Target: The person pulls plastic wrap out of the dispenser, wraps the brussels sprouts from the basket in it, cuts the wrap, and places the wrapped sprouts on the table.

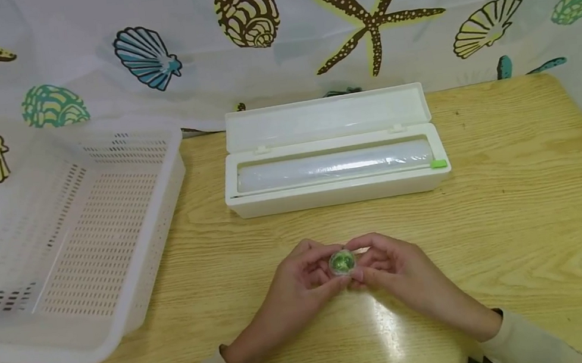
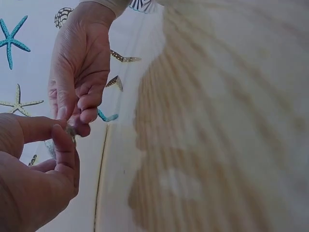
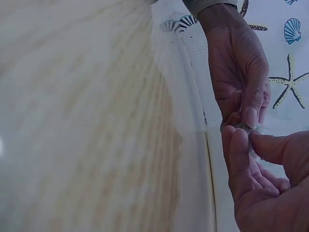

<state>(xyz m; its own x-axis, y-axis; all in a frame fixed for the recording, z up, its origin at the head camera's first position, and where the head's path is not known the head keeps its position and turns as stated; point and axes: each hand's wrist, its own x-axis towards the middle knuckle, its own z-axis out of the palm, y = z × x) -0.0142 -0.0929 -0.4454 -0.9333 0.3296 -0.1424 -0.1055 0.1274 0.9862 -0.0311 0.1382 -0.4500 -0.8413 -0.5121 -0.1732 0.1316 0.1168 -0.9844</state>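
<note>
Both hands meet around a small round green thing [image 1: 342,262] with a clear, shiny covering that looks like plastic film. My left hand [image 1: 300,285] pinches its left side between thumb and fingers. From the right, my right hand [image 1: 402,261] pinches it too, thumb low and index finger high. In the left wrist view the left hand [image 2: 38,179] and the right hand [image 2: 82,67] nearly hide it. A sliver of clear film [image 3: 256,129] shows between the fingertips in the right wrist view; its exact kind cannot be told.
Behind the hands a white wrap dispenser [image 1: 338,194] stands with its lid [image 1: 327,120] raised, a roll of clear film [image 1: 335,165] inside and a green slider [image 1: 438,163] at its right end. A white perforated basket [image 1: 158,220] stands left on the wooden table [image 1: 531,208].
</note>
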